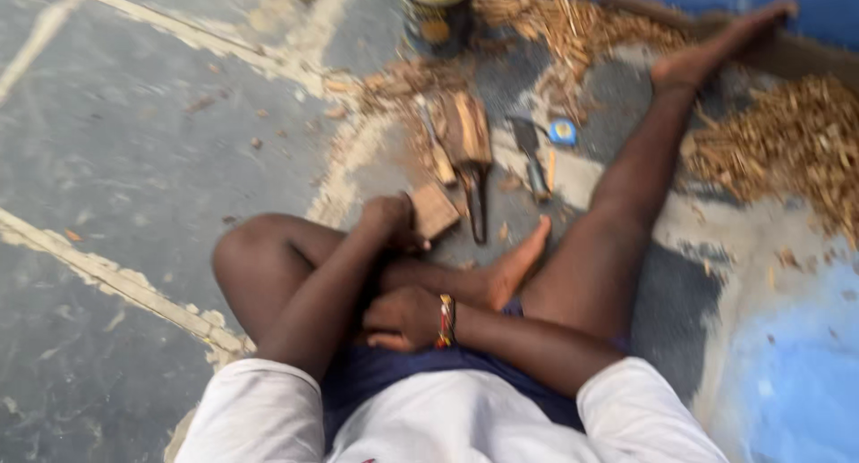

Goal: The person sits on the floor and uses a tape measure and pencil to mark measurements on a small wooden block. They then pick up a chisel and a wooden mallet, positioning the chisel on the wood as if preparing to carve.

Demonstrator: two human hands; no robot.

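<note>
The small wood block (433, 210) sat gripped in the left hand (391, 220), fingers curled round its near edge, right above the bent shin. The right hand (404, 318) rested loosely closed on the lap, holding nothing I could make out. The adze-like tool (472, 154) and knife (530, 154) lay just beyond the block, so a blind reach past it could've caught a blade or a bare foot (517, 262).

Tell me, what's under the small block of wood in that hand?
The left hand holds the wood block over grey floor scattered with wood chips. The spot directly beneath is hidden.
</note>
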